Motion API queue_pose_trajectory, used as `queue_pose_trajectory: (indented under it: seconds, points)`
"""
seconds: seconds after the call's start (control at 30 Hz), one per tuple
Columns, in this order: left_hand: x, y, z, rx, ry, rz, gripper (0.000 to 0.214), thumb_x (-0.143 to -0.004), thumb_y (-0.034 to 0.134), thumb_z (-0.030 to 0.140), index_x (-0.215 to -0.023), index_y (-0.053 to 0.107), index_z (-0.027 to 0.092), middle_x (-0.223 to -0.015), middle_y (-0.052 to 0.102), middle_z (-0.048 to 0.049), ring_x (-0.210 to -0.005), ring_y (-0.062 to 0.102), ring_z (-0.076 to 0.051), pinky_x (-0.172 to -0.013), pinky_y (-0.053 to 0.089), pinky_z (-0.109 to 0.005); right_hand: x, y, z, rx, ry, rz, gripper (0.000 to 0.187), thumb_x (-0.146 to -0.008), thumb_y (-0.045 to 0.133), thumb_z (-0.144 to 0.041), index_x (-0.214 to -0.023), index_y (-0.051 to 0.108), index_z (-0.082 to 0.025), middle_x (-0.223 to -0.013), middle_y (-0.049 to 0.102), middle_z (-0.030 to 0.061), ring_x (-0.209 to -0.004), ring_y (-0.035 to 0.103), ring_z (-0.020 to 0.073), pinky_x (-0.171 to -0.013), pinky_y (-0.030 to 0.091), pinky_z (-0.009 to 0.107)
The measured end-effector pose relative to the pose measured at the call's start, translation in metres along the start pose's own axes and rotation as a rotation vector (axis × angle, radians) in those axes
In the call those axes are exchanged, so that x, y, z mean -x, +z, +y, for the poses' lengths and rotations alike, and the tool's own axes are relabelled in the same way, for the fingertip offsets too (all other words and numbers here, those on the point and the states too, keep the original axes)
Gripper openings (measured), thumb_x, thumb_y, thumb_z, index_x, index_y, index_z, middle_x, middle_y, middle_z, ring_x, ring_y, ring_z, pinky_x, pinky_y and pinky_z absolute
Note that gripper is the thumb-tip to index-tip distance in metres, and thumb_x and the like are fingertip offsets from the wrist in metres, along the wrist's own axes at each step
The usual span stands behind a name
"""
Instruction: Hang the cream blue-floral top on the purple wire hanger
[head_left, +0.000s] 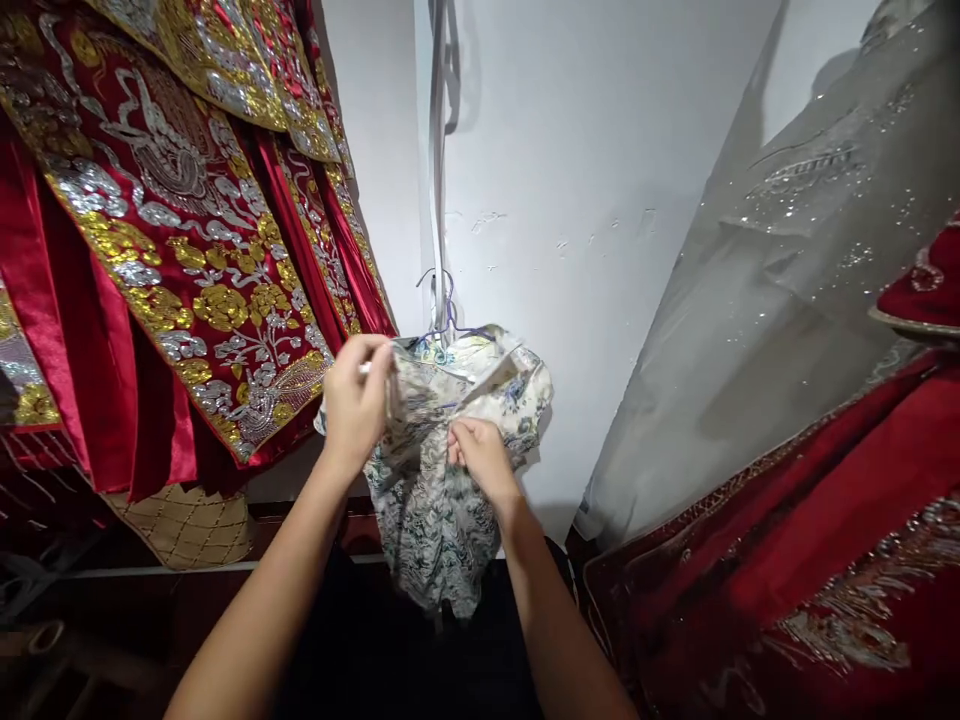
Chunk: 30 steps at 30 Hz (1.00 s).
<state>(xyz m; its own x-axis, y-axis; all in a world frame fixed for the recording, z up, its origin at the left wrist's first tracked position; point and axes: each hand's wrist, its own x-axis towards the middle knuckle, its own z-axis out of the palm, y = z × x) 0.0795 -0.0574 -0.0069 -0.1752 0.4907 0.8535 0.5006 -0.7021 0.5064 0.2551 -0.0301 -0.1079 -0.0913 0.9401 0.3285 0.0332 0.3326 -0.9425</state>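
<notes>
A pale floral dress (442, 500) with blue and green print hangs by its shoulders on a thin purple hanger (450, 316) in front of the wall. My left hand (357, 395) is closed on the cloth at the dress's left shoulder and sleeve. A small pale spot shows between its fingers, blurred and too small to name. With its fingertips pinched together, my right hand (480, 452) grips the front of the dress near the middle, just under the crossed neckline. The lower part of the dress hangs loose between my forearms.
A pale vertical strap or pole (437, 150) runs up the white wall (585, 150) above the hanger. Red garments with gold and silver embroidery (225, 290) hang on the left. A sheer, glittering white gown (750, 290) and a red beaded garment (825, 520) are on the right.
</notes>
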Motion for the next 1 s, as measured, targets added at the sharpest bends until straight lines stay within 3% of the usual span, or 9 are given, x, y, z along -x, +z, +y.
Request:
queue_pose_trajectory:
  seconds: [0.13, 0.27, 0.37, 0.47, 0.57, 0.7, 0.77, 0.87, 1.0]
  points:
    - [-0.002, -0.035, -0.050, 0.701, -0.552, 0.246, 0.016, -0.095, 0.057, 0.028, -0.087, 0.064, 0.016, -0.082, 0.067, -0.0032, -0.082, 0.065, -0.015, -0.080, 0.052, -0.026, 0.047, 0.008, 0.013, -0.081, -0.064, 0.130, 0.022, -0.080, 0.047, -0.023, -0.059, 0.053, -0.020, -0.045, 0.049, -0.0038, -0.044, 0.044, 0.0111, -0.048, 0.033, 0.024]
    - [0.060, -0.039, -0.096, 0.965, -0.968, 0.320, 0.034, -0.101, 0.036, 0.021, -0.084, 0.065, 0.015, -0.076, 0.069, -0.0059, -0.080, 0.067, -0.014, -0.084, 0.053, -0.026, 0.084, 0.021, 0.004, -0.160, -0.120, 0.073, 0.025, -0.083, 0.048, -0.021, -0.059, 0.055, -0.020, -0.046, 0.050, -0.0035, -0.045, 0.045, 0.0110, -0.049, 0.034, 0.024]
    - [0.122, -0.026, -0.108, 0.914, -1.042, 0.187, 0.014, -0.093, 0.056, 0.020, -0.084, 0.067, 0.018, -0.069, 0.067, -0.0013, -0.072, 0.066, -0.012, -0.078, 0.053, -0.024, 0.090, 0.020, 0.006, -0.236, -0.077, -0.025, 0.025, -0.081, 0.054, -0.021, -0.056, 0.058, -0.019, -0.046, 0.051, -0.0022, -0.044, 0.046, 0.0112, -0.049, 0.033, 0.025]
    - [0.158, -0.016, -0.108, 0.878, -1.112, -0.022, 0.007, -0.076, 0.076, 0.015, -0.080, 0.071, 0.013, -0.065, 0.066, -0.0022, -0.064, 0.064, -0.014, -0.066, 0.051, -0.023, 0.088, 0.007, 0.016, -0.540, -0.037, 0.106, 0.031, -0.078, 0.054, -0.027, -0.049, 0.048, -0.021, -0.039, 0.038, -0.0047, -0.038, 0.033, 0.0092, -0.046, 0.031, 0.026]
    - [0.164, -0.016, -0.100, 0.843, -1.127, -0.159, 0.014, -0.067, 0.083, 0.012, -0.070, 0.070, 0.008, -0.064, 0.065, -0.0040, -0.062, 0.059, -0.013, -0.060, 0.046, -0.020, 0.087, -0.009, 0.027, -0.727, 0.032, 0.183, 0.034, -0.076, 0.053, -0.032, -0.047, 0.040, -0.022, -0.039, 0.027, -0.0068, -0.037, 0.023, 0.0086, -0.045, 0.030, 0.027]
    - [0.151, -0.014, -0.071, 0.954, -1.030, -0.136, 0.017, -0.078, 0.078, 0.028, -0.081, 0.068, 0.015, -0.083, 0.066, -0.0027, -0.079, 0.060, -0.014, -0.075, 0.048, -0.022, 0.084, -0.016, 0.037, -0.421, 0.073, 0.310, 0.039, -0.080, 0.062, -0.034, -0.048, 0.043, -0.021, -0.044, 0.028, -0.0062, -0.044, 0.026, 0.0097, -0.047, 0.025, 0.027]
    - [0.146, -0.007, -0.046, 1.127, -0.918, -0.097, 0.019, -0.083, 0.073, 0.035, -0.082, 0.064, 0.018, -0.087, 0.063, -0.0014, -0.083, 0.059, -0.014, -0.078, 0.047, -0.024, 0.082, -0.011, 0.037, -0.229, 0.019, 0.361, 0.035, -0.083, 0.064, -0.039, -0.055, 0.052, -0.020, -0.052, 0.042, -0.0036, -0.051, 0.037, 0.0117, -0.052, 0.031, 0.027]
    - [0.143, 0.003, -0.004, 1.227, -0.776, -0.166, 0.022, -0.088, 0.067, 0.037, -0.080, 0.061, 0.018, -0.091, 0.060, -0.0026, -0.084, 0.058, -0.015, -0.077, 0.045, -0.025, 0.084, 0.003, 0.030, -0.152, 0.044, 0.126, 0.041, -0.089, 0.053, -0.060, -0.084, 0.068, -0.022, -0.080, 0.065, 0.0044, -0.079, 0.058, 0.0215, -0.073, 0.044, 0.032]
    - [0.139, 0.001, 0.035, 0.908, -0.571, -0.429, 0.020, -0.094, 0.060, 0.033, -0.084, 0.068, 0.018, -0.106, 0.062, -0.0072, -0.091, 0.058, -0.018, -0.085, 0.044, -0.028, 0.096, 0.017, 0.019, -0.420, 0.228, -0.196, 0.071, -0.086, 0.031, -0.081, -0.111, 0.067, -0.025, -0.098, 0.069, 0.0098, -0.105, 0.062, 0.0301, -0.085, 0.048, 0.039]
